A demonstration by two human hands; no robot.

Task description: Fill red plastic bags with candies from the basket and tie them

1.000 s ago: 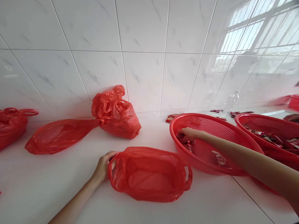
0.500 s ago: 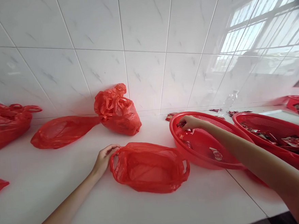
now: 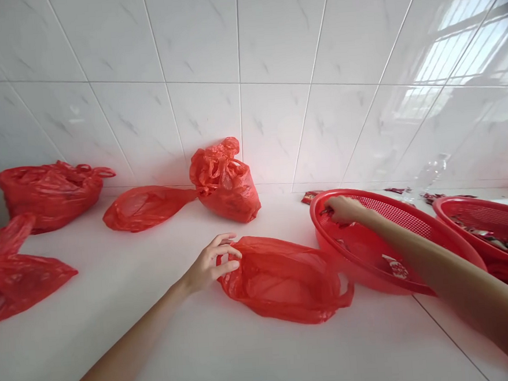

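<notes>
A red plastic bag (image 3: 282, 290) lies spread on the white counter, its mouth gaping upward. My left hand (image 3: 211, 263) is at its left handle, fingers apart and slightly curled; the fingertips overlap the bag's edge. Over to the right, my right hand (image 3: 344, 209) reaches into a red plastic basket (image 3: 400, 287) with a perforated wall. Its fingers are pinched on a small dark wrapped packet (image 3: 325, 211) near the basket's left inner side. Another packet (image 3: 395, 266), red and white, lies on the basket's bottom. My forearm hides part of the inside.
A second red basket (image 3: 468, 203) of packets stands at the right, with a clear bottle (image 3: 433, 171) behind. Along the tiled wall are a bulging tied bag (image 3: 230, 186), a flatter bag (image 3: 144, 207) and a full bag (image 3: 49, 196). Another bag (image 3: 21, 282) lies at the left edge.
The view has turned left, so things appear shifted right. My left hand has lifted its fingers over the bag's left edge. My right hand stays in the basket.
</notes>
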